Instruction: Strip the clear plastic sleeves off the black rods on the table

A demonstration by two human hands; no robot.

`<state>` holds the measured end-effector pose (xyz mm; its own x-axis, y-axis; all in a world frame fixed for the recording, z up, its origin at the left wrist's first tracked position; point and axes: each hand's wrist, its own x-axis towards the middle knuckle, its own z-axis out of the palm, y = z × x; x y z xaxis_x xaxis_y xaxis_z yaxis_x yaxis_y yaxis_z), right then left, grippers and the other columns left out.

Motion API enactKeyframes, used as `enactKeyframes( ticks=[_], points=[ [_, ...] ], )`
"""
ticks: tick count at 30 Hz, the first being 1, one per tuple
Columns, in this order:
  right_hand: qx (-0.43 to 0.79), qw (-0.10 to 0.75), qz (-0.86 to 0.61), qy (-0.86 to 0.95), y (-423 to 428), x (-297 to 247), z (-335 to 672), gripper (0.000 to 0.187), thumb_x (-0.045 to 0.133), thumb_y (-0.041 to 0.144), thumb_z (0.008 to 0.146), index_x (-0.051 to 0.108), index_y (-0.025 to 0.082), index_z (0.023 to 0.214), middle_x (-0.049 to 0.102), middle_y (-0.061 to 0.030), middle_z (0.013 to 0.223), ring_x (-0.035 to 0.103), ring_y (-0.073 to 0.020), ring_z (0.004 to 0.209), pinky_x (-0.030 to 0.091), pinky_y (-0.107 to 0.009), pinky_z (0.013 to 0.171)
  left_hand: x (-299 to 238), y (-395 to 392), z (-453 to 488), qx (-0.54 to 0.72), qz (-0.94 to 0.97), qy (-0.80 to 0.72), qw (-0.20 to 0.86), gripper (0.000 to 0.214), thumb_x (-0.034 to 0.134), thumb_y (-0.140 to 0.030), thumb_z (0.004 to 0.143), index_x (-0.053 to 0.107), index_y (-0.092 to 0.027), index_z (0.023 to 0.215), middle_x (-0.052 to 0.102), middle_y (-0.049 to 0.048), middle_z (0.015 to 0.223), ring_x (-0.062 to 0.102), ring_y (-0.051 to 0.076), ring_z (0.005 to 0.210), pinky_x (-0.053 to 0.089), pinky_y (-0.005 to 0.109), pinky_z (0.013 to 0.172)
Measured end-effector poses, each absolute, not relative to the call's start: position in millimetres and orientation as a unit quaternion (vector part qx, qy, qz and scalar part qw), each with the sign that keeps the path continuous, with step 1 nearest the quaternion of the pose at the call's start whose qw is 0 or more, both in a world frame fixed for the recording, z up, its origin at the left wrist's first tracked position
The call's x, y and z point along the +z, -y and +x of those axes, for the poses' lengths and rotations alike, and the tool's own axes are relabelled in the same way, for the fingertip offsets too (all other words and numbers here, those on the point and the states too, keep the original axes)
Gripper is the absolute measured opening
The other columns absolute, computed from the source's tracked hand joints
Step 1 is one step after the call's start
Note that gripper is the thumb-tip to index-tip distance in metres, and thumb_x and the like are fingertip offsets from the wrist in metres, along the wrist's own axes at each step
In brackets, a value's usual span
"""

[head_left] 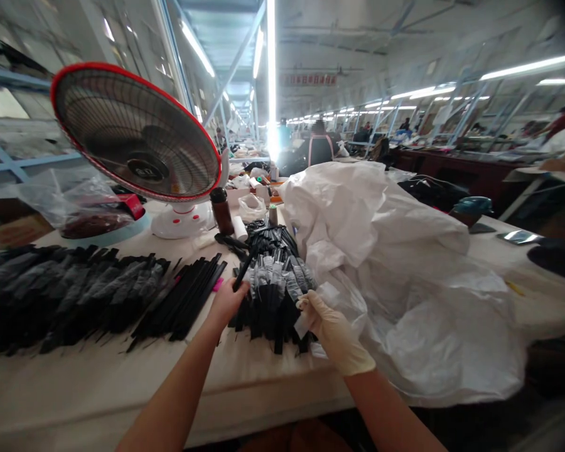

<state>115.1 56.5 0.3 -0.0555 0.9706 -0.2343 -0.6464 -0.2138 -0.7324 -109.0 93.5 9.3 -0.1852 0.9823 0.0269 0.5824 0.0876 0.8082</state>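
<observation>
My left hand (228, 300), bare, is closed around one end of a flat black strip (245, 266) that slants up and away. A pale glove covers my right hand (336, 333), whose fingertips pinch a small piece of whitish translucent plastic (302, 325). Between and beyond both hands lies a heap of black strips (272, 306), several with clear wrapping around their middles. To the left of my left hand, loose black strips (181, 301) rest side by side. A long row of wrapped black strips (75, 295) extends farther left.
A red-rimmed fan (136, 135) stands at the back left, near a dark brown bottle (221, 210) and a white roll (240, 229). Large white plastic sheeting (405, 263) covers much of the table's right side. Another person (317, 147) is farther back.
</observation>
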Motion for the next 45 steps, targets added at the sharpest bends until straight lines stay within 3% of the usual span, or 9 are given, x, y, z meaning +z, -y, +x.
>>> enactKeyframes(
  ticks=[4,7,10,12,17,23,29,37,45],
  points=[
    [0.618,0.593,-0.404,0.32,-56.0,3.2,104.8,0.027,0.073,0.044,0.07,0.067,0.018,0.07,0.064,-0.0003,0.066,0.057,-0.0121,0.061,0.045,-0.024,0.057,24.7,-47.2,-76.3,0.384,0.57,-0.627,0.365,0.033,0.056,-0.047,0.075,0.063,-0.016,0.082,0.062,0.0005,0.07,0.055,0.018,0.068,0.042,0.027,0.063],
    [0.593,0.581,-0.397,0.392,-49.8,10.0,96.7,0.03,0.066,0.048,0.075,0.066,0.018,0.074,0.062,0.0,0.067,0.055,-0.012,0.061,0.042,-0.024,0.056,26.5,-23.1,-44.5,0.397,0.557,-0.589,0.43,0.027,0.06,-0.041,0.072,0.06,-0.016,0.082,0.058,-0.0021,0.067,0.051,0.013,0.06,0.041,0.023,0.057],
    [0.634,0.49,-0.382,0.461,-39.9,15.6,97.3,0.031,0.065,0.049,0.075,0.067,0.018,0.081,0.058,0.0016,0.062,0.05,-0.0109,0.056,0.037,-0.023,0.052,30.3,-15.4,-34.7,0.42,0.546,-0.569,0.451,0.019,0.06,-0.035,0.073,0.055,-0.017,0.075,0.052,-0.004,0.066,0.047,0.01,0.059,0.039,0.02,0.057],
    [0.648,0.429,-0.399,0.486,-36.3,15.3,102.7,0.031,0.067,0.048,0.073,0.066,0.017,0.073,0.052,0.0035,0.054,0.044,-0.0091,0.05,0.031,-0.023,0.047,34.0,-12.3,-40.6,0.423,0.541,-0.555,0.47,0.023,0.057,-0.039,0.076,0.055,-0.017,0.077,0.051,-0.0044,0.065,0.043,0.008,0.055,0.035,0.019,0.052],
    [0.617,0.515,-0.436,0.405,-48.9,6.6,116.8,0.04,0.069,0.051,0.07,0.053,0.017,0.056,0.041,0.0065,0.048,0.032,-0.006,0.044,0.02,-0.023,0.043,32.5,9.9,-62.7,0.432,0.486,-0.541,0.534,0.04,0.048,-0.051,0.081,0.05,-0.017,0.102,0.049,-0.0074,0.058,0.028,0.006,0.04,0.019,0.019,0.039],
    [0.614,0.572,-0.418,0.348,-66.3,11.2,118.8,0.036,0.073,0.049,0.066,0.057,0.017,0.064,0.049,0.0047,0.055,0.037,-0.0062,0.047,0.024,-0.021,0.043,34.0,38.4,-70.8,0.422,0.445,-0.577,0.539,0.03,0.06,-0.04,0.073,0.054,-0.017,0.093,0.04,-0.0106,0.052,0.027,0.005,0.043,0.02,0.019,0.042],
    [0.566,0.542,-0.462,0.416,-62.3,19.9,118.5,0.039,0.066,0.054,0.071,0.055,0.018,0.061,0.046,0.0051,0.053,0.036,-0.0075,0.047,0.024,-0.023,0.044,40.4,33.8,-69.6,0.4,0.452,-0.591,0.535,0.024,0.06,-0.036,0.071,0.061,-0.017,0.085,0.038,-0.0103,0.048,0.026,0.006,0.043,0.02,0.02,0.044],
    [0.479,0.513,-0.487,0.52,-60.2,27.6,119.9,0.041,0.063,0.057,0.072,0.054,0.019,0.059,0.043,0.0055,0.049,0.037,-0.0098,0.048,0.026,-0.025,0.048,32.1,25.6,-87.8,0.344,0.526,-0.582,0.517,0.022,0.06,-0.037,0.072,0.063,-0.017,0.083,0.042,-0.0068,0.057,0.037,0.01,0.053,0.029,0.021,0.051],
    [0.486,0.503,-0.486,0.524,-53.6,36.5,120.2,0.038,0.064,0.054,0.072,0.059,0.019,0.06,0.046,0.0038,0.05,0.038,-0.0105,0.049,0.027,-0.026,0.048,35.3,24.9,-93.9,0.342,0.544,-0.605,0.47,0.02,0.058,-0.036,0.074,0.062,-0.018,0.082,0.042,-0.0059,0.059,0.039,0.012,0.055,0.031,0.022,0.052]
  ],
)
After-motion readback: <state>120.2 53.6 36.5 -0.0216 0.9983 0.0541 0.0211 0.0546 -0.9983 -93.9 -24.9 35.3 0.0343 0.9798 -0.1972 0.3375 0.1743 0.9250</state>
